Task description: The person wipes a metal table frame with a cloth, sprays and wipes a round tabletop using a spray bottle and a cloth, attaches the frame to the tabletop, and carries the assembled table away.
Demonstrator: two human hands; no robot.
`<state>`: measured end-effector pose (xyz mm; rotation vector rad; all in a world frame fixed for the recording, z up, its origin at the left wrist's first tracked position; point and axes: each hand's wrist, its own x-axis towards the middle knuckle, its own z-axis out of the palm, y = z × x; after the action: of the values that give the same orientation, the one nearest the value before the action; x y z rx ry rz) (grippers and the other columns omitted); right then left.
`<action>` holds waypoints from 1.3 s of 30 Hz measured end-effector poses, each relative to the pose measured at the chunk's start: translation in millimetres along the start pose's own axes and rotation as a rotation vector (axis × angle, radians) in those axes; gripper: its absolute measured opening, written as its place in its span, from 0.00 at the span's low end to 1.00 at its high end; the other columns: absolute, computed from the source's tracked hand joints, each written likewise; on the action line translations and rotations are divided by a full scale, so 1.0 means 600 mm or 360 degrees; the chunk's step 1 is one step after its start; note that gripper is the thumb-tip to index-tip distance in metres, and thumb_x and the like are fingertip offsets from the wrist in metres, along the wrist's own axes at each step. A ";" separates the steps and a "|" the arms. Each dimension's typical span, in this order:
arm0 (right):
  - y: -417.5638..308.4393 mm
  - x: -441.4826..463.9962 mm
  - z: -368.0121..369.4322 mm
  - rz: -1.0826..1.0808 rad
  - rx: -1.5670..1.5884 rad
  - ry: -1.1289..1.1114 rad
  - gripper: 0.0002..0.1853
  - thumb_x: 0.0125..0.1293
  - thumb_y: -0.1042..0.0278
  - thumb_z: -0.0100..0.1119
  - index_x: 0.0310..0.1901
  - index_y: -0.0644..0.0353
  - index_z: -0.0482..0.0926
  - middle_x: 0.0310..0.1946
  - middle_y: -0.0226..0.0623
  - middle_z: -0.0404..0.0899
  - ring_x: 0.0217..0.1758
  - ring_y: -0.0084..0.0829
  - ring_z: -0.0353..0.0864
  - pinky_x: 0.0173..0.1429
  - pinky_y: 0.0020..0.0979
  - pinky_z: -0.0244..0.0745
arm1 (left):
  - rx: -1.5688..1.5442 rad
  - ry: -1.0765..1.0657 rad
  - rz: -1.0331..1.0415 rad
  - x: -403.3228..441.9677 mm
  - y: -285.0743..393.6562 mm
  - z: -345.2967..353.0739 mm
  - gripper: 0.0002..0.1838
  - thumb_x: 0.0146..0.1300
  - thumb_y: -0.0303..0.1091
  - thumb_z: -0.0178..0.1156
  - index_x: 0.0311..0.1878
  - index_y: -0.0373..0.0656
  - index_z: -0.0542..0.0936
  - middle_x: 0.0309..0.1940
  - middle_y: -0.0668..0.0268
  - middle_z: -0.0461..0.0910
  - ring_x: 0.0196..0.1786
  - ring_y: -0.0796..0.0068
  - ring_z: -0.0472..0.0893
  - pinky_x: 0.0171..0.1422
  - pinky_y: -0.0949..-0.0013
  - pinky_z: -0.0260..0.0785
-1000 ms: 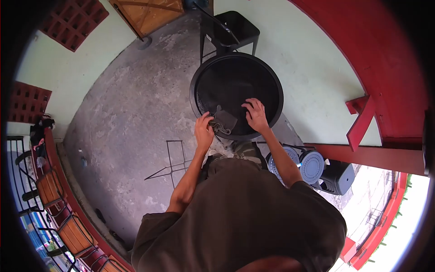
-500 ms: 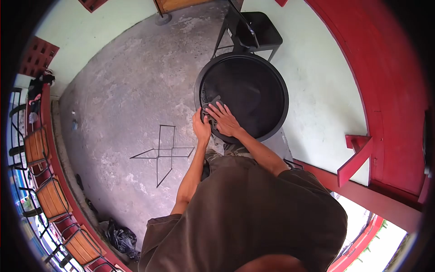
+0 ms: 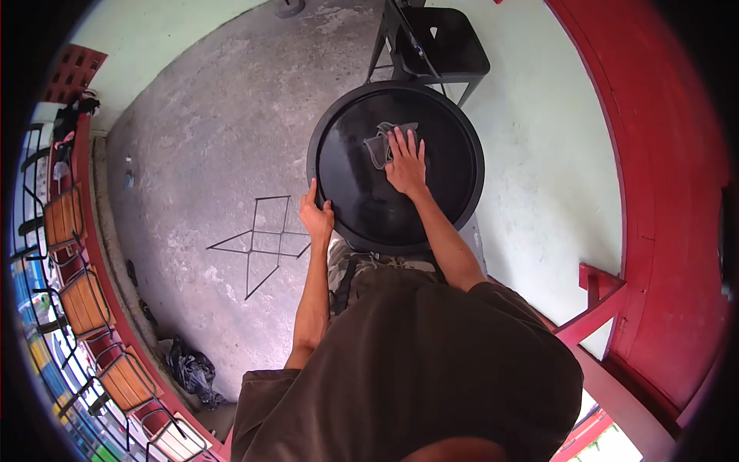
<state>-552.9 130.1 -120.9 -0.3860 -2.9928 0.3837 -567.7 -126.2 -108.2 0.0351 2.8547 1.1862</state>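
A large round black tray (image 3: pixel 354 185) with a raised rim lies in front of my body. On its surface, above the middle, is a crumpled dark grey cloth (image 3: pixel 377 148). My right hand (image 3: pixel 406 163) lies flat over the cloth's right part, fingers spread and pressing on it. At the tray's lower left, my left hand (image 3: pixel 317 215) grips the rim between thumb and fingers. Part of the cloth is hidden under my right fingers.
A black metal chair (image 3: pixel 446 46) stands beyond the tray. A thin black metal frame (image 3: pixel 268 232) lies on the concrete floor to the left. Wooden-seated chairs (image 3: pixel 85 300) and a black plastic bag (image 3: pixel 191 371) are at the left. A red wooden bracket (image 3: pixel 596 312) juts out at right.
My right hand has moved the cloth from the tray's lower left edge to above its middle. My left hand has shifted slightly left along the rim. The view has shifted too.
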 end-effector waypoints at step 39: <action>0.172 -0.103 -0.094 -0.0228 -0.0825 -0.0116 0.26 0.68 0.58 0.55 0.67 0.51 0.69 0.66 0.47 0.67 0.69 0.50 0.64 0.77 0.55 0.48 | -0.0065 0.0086 -0.0209 -0.035 -0.036 -0.034 0.35 0.46 0.24 0.75 0.61 0.60 0.82 0.53 0.56 0.84 0.54 0.55 0.84 0.58 0.62 0.74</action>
<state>-461.8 223.8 -97.3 -0.1925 -3.1311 -0.4087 -547.8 -156.8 -108.3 -0.1854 2.8262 1.2372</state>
